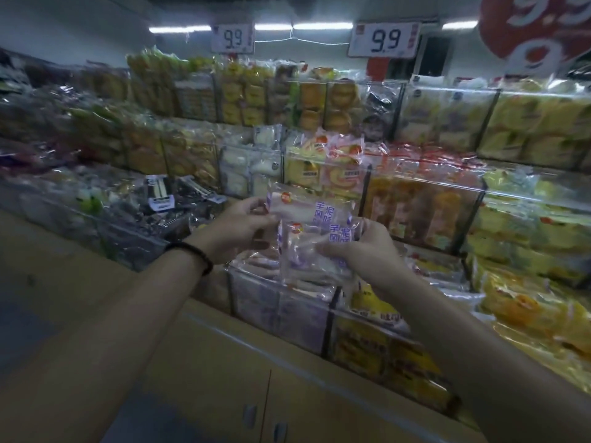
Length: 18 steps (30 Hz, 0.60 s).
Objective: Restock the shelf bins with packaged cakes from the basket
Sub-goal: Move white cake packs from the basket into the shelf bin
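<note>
Two clear packs of pale purple cake are held up in front of the shelf. My left hand (pixel 238 227) pinches the left edge of the upper pack (pixel 311 207). The lower pack (pixel 315 251) overlaps it in front, and my right hand (pixel 363 252) grips its right side. Both packs hang above a clear front bin (pixel 278 306) that holds more purple packs. The basket is out of view.
Tiered clear bins of packaged cakes fill the shelf: yellow packs (pixel 527 302) to the right, orange ones (pixel 415 212) behind, dark packs (pixel 160 199) to the left. A tan cabinet ledge (pixel 256 362) runs along the front. Price signs (pixel 383 38) hang overhead.
</note>
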Each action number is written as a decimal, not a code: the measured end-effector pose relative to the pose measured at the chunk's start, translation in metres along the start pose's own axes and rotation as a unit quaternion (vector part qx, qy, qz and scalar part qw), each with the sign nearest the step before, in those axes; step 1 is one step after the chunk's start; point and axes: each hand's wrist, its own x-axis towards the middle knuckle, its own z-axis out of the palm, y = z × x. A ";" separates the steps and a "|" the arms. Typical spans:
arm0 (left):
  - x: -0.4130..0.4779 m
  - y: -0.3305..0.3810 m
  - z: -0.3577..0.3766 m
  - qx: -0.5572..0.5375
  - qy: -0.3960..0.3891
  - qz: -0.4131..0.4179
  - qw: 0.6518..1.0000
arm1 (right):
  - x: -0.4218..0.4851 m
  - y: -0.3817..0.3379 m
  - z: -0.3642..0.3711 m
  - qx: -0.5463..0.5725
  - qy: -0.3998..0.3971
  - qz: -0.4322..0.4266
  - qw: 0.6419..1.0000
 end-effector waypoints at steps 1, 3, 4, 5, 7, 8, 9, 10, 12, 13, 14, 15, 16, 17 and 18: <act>0.010 0.000 -0.004 0.005 -0.003 -0.002 1.000 | 0.011 0.001 0.001 -0.009 -0.001 0.001 1.000; 0.026 0.000 -0.009 0.034 -0.010 0.009 0.999 | 0.028 0.003 0.004 -0.034 0.014 -0.003 0.999; 0.034 0.001 -0.010 0.051 -0.005 0.021 0.998 | 0.033 0.003 0.005 -0.060 0.029 -0.010 0.998; 0.043 0.000 -0.012 0.063 0.005 0.026 0.998 | 0.037 0.003 0.006 -0.104 0.051 -0.017 0.993; 0.061 -0.006 -0.014 0.068 0.029 0.026 0.997 | 0.046 0.003 0.005 -0.204 0.090 -0.041 0.974; 0.070 -0.014 -0.015 0.071 0.040 0.021 0.996 | 0.049 0.004 0.006 -0.233 0.097 -0.047 0.967; 0.078 -0.021 -0.015 0.083 0.053 0.015 0.995 | 0.052 0.006 0.006 -0.245 0.098 -0.048 0.963; 0.086 -0.029 -0.013 0.105 0.064 0.007 0.992 | 0.057 0.010 0.008 -0.242 0.097 -0.042 0.964; 0.093 -0.044 -0.004 0.191 0.100 -0.010 0.976 | 0.065 0.019 0.012 -0.227 0.098 -0.020 0.969; 0.095 -0.052 0.002 0.239 0.132 -0.012 0.962 | 0.067 0.023 0.015 -0.224 0.102 -0.002 0.969; 0.099 -0.058 0.008 0.277 0.166 -0.006 0.946 | 0.068 0.026 0.016 -0.228 0.110 0.013 0.967; 0.103 -0.064 0.012 0.295 0.199 -0.001 0.934 | 0.069 0.028 0.017 -0.243 0.116 0.020 0.963; 0.105 -0.067 0.015 0.297 0.225 0.006 0.928 | 0.069 0.030 0.019 -0.268 0.119 0.016 0.956; 0.107 -0.069 0.018 0.285 0.240 0.016 0.928 | 0.069 0.033 0.020 -0.295 0.120 0.003 0.948; 0.108 -0.070 0.021 0.270 0.246 0.030 0.930 | 0.069 0.034 0.020 -0.322 0.118 -0.012 0.939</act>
